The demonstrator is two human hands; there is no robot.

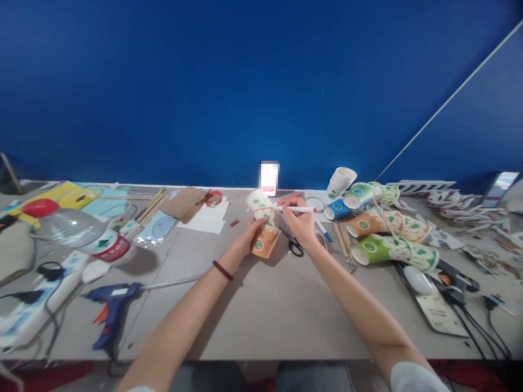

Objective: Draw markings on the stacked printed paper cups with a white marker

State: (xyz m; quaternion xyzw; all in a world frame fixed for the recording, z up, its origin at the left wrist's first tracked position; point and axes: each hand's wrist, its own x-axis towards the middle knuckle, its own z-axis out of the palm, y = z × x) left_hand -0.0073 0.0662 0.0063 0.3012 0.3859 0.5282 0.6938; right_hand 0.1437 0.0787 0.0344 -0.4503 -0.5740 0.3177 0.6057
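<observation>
My left hand (pixel 250 235) is wrapped round a joined column of paper cups (pixel 265 243), orange at the near end and white with a leaf print farther up. A white marker (pixel 300 209) with a red end is gripped in my right hand (pixel 301 224). The marker's tip points left at the upper part of the cups; whether it touches them I cannot tell. Just beside my right hand lie black-handled scissors (pixel 296 247). A red marker cap or pen (pixel 289 199) rests behind it, and a blue-capped marker (pixel 326 233) lies to its right.
Several joined paper-cup columns (pixel 396 250) lie at the right, near a stack of white cups (pixel 341 182). A phone (pixel 269 178) leans on the blue wall. At left are a blue glue gun (pixel 116 305), plastic bottle (pixel 90 234), power strip (pixel 44 299) and cardboard (pixel 186 203).
</observation>
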